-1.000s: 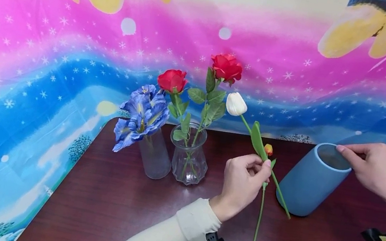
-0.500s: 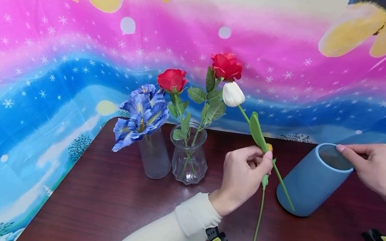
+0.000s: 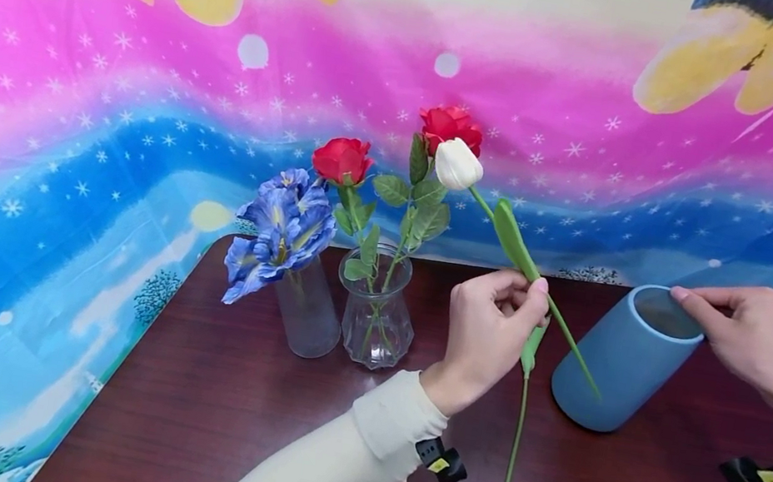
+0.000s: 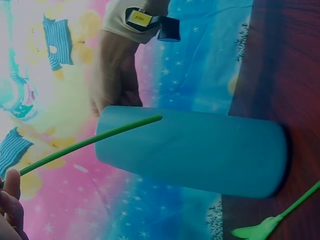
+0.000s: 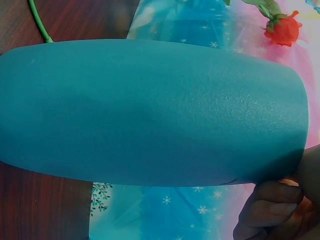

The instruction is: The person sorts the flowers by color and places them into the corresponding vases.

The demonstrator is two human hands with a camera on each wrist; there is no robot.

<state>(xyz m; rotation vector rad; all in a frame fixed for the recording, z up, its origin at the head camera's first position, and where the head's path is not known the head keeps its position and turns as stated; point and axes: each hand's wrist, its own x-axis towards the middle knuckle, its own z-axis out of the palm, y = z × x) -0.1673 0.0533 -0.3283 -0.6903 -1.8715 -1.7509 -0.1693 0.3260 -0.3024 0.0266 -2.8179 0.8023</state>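
Observation:
My left hand pinches the green stem of a white tulip between thumb and fingers. The bloom points up and left, overlapping a red rose in the head view. Down to the right, the stem's bare end passes in front of a blue vase; the left wrist view shows this stem against the vase's side. My right hand grips the vase's rim with thumb and fingers. Another tulip lies on the table beneath my left hand, its bloom hidden.
A clear glass vase with two red roses stands left of my left hand. Beside it is a frosted vase of blue flowers. A patterned cloth hangs behind the dark wooden table.
My left hand has risen slightly, carrying the white tulip up and left. Its stem end has come up across the blue vase's side. My right hand keeps its grip on the rim.

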